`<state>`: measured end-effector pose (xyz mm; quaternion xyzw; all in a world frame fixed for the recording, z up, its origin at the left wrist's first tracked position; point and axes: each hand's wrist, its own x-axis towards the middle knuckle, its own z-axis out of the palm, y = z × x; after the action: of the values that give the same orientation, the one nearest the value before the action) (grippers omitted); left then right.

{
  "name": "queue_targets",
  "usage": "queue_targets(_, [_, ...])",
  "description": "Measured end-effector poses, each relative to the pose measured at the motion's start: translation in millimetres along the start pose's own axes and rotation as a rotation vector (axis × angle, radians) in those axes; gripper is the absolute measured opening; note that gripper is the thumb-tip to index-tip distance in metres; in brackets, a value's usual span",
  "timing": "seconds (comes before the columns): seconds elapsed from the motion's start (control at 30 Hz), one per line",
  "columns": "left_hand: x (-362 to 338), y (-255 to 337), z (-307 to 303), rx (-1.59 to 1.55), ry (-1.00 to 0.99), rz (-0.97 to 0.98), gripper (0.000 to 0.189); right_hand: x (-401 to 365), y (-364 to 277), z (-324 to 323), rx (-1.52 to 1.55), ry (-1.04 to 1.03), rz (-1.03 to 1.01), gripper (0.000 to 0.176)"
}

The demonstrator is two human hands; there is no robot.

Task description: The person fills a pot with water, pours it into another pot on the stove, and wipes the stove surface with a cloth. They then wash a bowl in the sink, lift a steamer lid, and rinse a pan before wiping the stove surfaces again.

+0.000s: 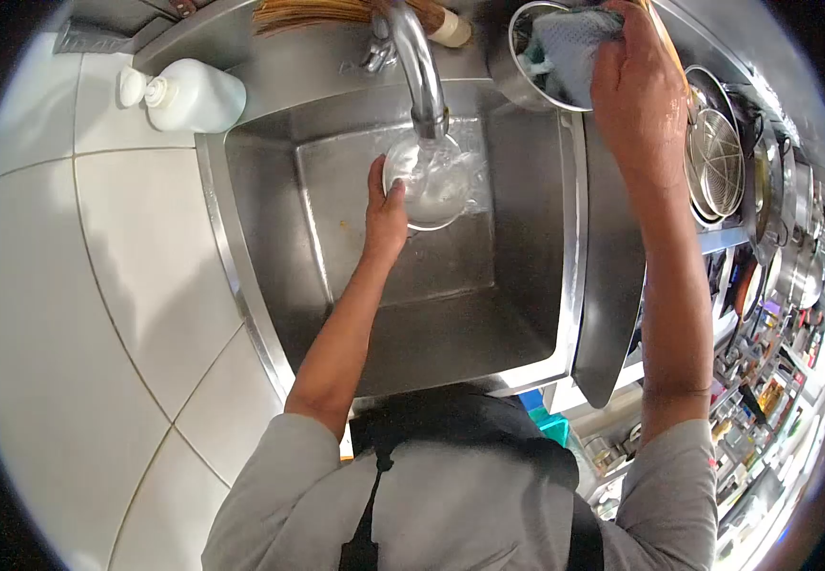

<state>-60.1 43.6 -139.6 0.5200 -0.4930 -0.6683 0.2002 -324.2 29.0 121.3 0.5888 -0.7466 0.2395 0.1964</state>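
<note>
One bowl [432, 198] | left hand [389, 211] gripping edge | round—mouth up | under tap [419, 71]

The steel sink surround [289, 74] is fitted with a curved tap [421, 71]. A straw broom [315, 13] is laid along its rear. A white pump bottle [203, 96] is positioned at the left rear corner; a metal pot [511, 80] is noted at the right.

Bowl [436, 198] in left hand [387, 221]
</note>
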Motion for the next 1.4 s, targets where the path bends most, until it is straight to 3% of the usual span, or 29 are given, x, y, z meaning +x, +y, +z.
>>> queue_targets(0.07, [-24,26,3,-0.18,0.013,-0.159,0.059,-31,-20,-5,0.243,-0.318,0.366,0.032])
queue_targets(0.1, [-34,32,6,-0.272,0.019,-0.235,0.059,-47,-31,4,0.215,-0.43,0.412,0.036])
queue_targets(0.17, [-43,27,10,-0.366,0.012,-0.215,0.059,-105,-55,42,0.243,-0.571,0.444,0.026])
queue_targets(0.2, [-44,23,10,-0.414,0.011,-0.202,0.059,-126,-72,54,0.303,-0.743,0.501,0.027])
queue_targets(0.23, [-43,18,8,-0.448,-0.008,-0.189,0.059,-170,-74,94,0.475,-0.8,0.358,0.036])
queue_targets(0.27, [-40,11,5,-0.478,-0.024,-0.181,0.058,-194,-93,98,0.501,-0.875,0.369,0.042])
queue_targets(0.37, [-43,8,-18,-0.476,-0.027,-0.226,0.058,-199,-114,73,0.185,-1.044,0.117,0.038])
queue_targets(0.4, [-51,16,-23,-0.455,-0.036,-0.236,0.059,-200,-107,71,0.083,-1.024,-0.012,0.037])
queue_targets(0.5, [-69,15,-23,-0.395,-0.043,-0.386,0.058,-213,-80,103,-0.059,-0.84,-0.08,0.029])
queue_targets(0.6, [-64,-9,-12,-0.452,-0.203,-0.515,0.055,-214,-86,126,0.173,-0.716,0.064,0.022])
queue_targets(0.63, [-63,-5,-7,-0.492,-0.281,-0.544,0.055,-213,-94,129,0.308,-0.784,0.146,0.023])
queue_targets(0.67, [-57,0,0,-0.415,-0.139,-0.597,0.055,-214,-104,132,0.444,-0.852,0.23,0.023])
queue_targets(0.7, [-49,-4,-4,-0.404,-0.151,-0.58,0.055,-217,-108,134,0.581,-0.919,0.316,0.024])
queue_targets(0.73, [-38,-9,-14,-0.392,-0.162,-0.56,0.055,-222,-106,143,0.601,-1.123,0.224,0.028])
queue_targets(0.83, [-33,-27,-32,-0.402,-0.233,-0.511,0.055,-219,-81,122,0.005,-1.086,-0.349,0.027])
queue_targets(0.97, [-28,-36,-10,-0.419,-0.173,-0.524,0.051,-217,-85,157,0.198,-1.008,0.035,0.04])
queue_targets(1.0, [-20,-40,-10,-0.429,-0.164,-0.529,0.05,-209,-96,155,0.339,-1.157,0.114,0.038])
queue_targets(1.1, [-3,-40,-46,-0.532,-0.098,-0.617,0.056,-179,-111,116,0.257,-1.485,-0.098,0.047])
queue_targets(1.13, [7,-64,-63,-0.456,-0.198,-0.63,0.061,-158,-116,94,0.222,-1.594,-0.168,0.052])
queue_targets(1.2, [-4,-28,-55,-0.438,-0.171,-0.654,0.065,-169,-113,107,0.357,-1.604,-0.158,0.06])
queue_targets(1.23, [-7,-13,-53,-0.428,-0.159,-0.657,0.068,-170,-113,112,0.42,-1.599,-0.155,0.065])
queue_targets(1.33, [-15,-22,-70,-0.622,-0.25,-0.728,0.075,-176,-111,110,0.657,-1.154,0.101,0.057])
queue_targets(1.4, [-41,-26,-60,-0.845,-0.225,-0.682,0.075,-186,-101,118,1.203,-1.135,0.576,0.057])
